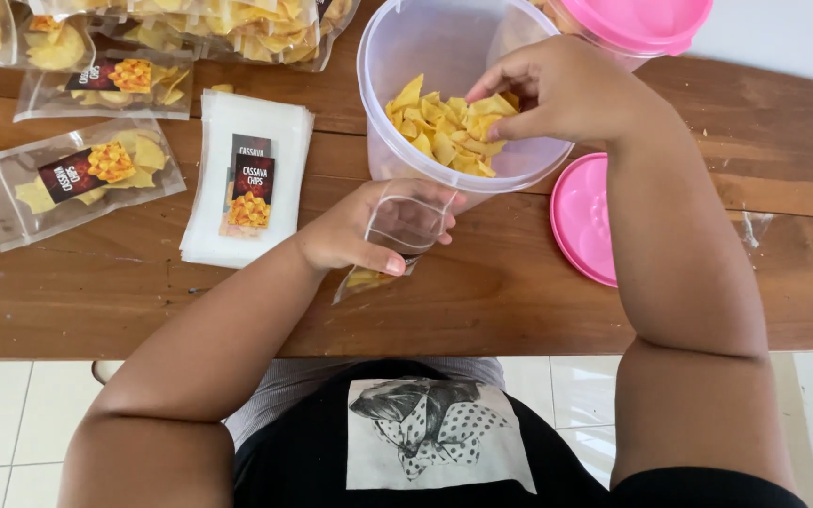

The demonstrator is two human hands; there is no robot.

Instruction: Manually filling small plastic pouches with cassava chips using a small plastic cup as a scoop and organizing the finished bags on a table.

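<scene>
My left hand (355, 230) holds a small clear pouch (399, 235) open just below the rim of a large translucent tub (378, 141). The tub is tipped toward me and holds yellow chips (444, 132). My right hand (557, 89) reaches into the tub, with fingers pinched on a few chips at the top of the pile. A few chips lie at the bottom of the pouch.
A stack of empty labelled pouches (247, 188) lies left of my left hand on the wooden table (519, 292). Filled chip pouches (77, 179) lie at the far left and along the back. A pink lid (581, 221) lies flat at the right; another pink-lidded tub (637, 23) stands behind.
</scene>
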